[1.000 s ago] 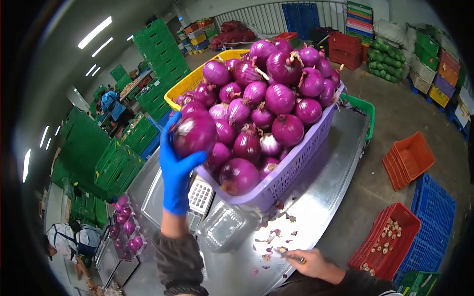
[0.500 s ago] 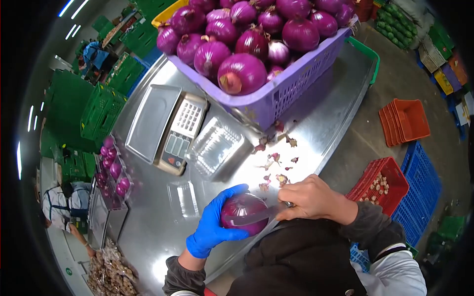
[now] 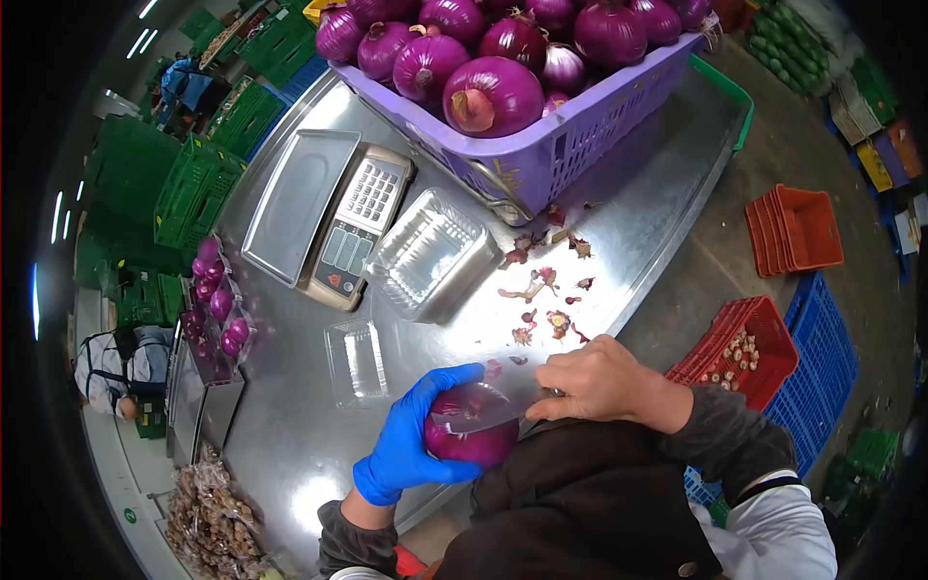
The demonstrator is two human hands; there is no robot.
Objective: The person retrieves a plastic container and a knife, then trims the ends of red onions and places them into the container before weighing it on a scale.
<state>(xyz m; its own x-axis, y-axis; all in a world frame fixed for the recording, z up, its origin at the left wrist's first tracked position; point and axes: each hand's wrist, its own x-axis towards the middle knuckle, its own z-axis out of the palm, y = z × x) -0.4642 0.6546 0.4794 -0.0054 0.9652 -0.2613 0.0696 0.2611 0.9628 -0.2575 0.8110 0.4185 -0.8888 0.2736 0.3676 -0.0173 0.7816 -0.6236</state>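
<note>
My left hand (image 3: 401, 435), in a blue glove, is wrapped round a red onion (image 3: 474, 447) near the table's front edge. My right hand (image 3: 594, 380), bare, grips a knife (image 3: 478, 414); its handle is mostly hidden in the fist. The blade lies across the upper face of the onion, pointing left toward the gloved fingers. Just beyond the two hands, onion skins and trimmings (image 3: 558, 324) are scattered on the steel table (image 3: 290, 416).
A purple crate (image 3: 590, 145) heaped with red onions stands at the back. A scale (image 3: 353, 227), a stack of clear plastic trays (image 3: 425, 256) and one single tray (image 3: 356, 362) lie to the left. Bagged onions (image 3: 220, 300) sit farther left. Red crates (image 3: 744, 348) stand on the right.
The blade has shifted left over the onion, and the onion is tilted a little differently. A fresh strip of skin lies among the trimmings. The whole view has shifted slightly.
</note>
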